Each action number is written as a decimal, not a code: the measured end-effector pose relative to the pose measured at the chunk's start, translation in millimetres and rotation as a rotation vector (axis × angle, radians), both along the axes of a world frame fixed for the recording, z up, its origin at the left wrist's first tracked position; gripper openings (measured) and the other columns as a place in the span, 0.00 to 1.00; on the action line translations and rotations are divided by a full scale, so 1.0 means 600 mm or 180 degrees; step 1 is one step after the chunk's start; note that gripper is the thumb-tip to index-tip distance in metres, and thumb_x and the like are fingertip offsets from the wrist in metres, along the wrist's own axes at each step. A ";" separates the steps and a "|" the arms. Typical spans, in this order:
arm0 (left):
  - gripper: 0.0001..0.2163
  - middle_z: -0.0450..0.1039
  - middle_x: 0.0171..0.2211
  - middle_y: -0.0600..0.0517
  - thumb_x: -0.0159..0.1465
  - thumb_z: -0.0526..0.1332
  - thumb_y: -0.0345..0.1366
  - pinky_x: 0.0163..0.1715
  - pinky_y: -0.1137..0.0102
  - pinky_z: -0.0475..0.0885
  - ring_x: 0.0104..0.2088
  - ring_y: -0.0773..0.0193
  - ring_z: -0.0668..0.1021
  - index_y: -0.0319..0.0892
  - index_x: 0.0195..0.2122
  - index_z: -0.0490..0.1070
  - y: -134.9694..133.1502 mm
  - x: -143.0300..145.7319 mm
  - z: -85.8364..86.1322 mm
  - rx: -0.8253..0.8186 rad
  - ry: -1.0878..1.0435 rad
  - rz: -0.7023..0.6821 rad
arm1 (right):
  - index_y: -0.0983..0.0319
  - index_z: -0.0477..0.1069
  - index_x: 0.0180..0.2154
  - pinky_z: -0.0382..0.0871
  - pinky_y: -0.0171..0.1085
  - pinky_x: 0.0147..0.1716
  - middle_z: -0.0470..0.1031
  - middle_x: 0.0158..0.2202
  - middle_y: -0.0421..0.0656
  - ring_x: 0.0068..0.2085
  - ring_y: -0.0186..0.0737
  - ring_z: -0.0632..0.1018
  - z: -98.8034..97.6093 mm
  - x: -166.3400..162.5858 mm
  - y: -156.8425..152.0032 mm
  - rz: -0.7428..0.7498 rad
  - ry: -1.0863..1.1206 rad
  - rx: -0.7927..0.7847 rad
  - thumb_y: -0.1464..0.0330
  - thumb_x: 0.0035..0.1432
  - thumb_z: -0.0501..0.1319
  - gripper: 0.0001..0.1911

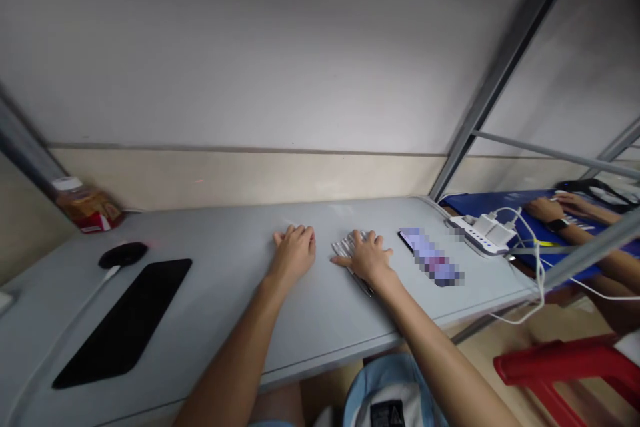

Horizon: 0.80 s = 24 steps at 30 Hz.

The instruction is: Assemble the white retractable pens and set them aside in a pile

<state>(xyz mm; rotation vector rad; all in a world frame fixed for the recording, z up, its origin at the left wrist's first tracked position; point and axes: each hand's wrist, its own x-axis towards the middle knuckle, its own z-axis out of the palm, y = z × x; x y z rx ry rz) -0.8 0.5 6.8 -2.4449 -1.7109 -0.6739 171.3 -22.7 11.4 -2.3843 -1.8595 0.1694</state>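
Observation:
My left hand (295, 251) rests on the grey desk (225, 320) with its fingers curled in; whatever is under them, if anything, is hidden. To its right, my right hand (371, 257) lies with fingers spread over a bundle of clear, shiny thin pieces (342, 246), whose kind I cannot make out. The palm covers part of the bundle. A slim dark pen-like stick (364, 287) pokes out below that hand. Farther right lies a phone (425, 255) with a lit, blurred-out screen.
At left are a black mat (125, 323), a black round device (123, 255) with a white cable, and a bottle (87, 205). A white power strip (480, 233) sits by the metal frame. Beyond it, another person's hands (545, 209) work over a blue surface. A red stool (555, 360) stands below.

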 end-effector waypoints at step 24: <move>0.08 0.74 0.35 0.51 0.65 0.51 0.33 0.38 0.66 0.56 0.40 0.59 0.74 0.44 0.35 0.68 0.007 -0.006 -0.015 -0.0067 -0.0294 -0.0066 | 0.62 0.50 0.62 0.67 0.41 0.35 0.75 0.41 0.56 0.41 0.53 0.77 0.011 -0.006 -0.006 0.1343 0.0107 0.0121 0.78 0.49 0.59 0.39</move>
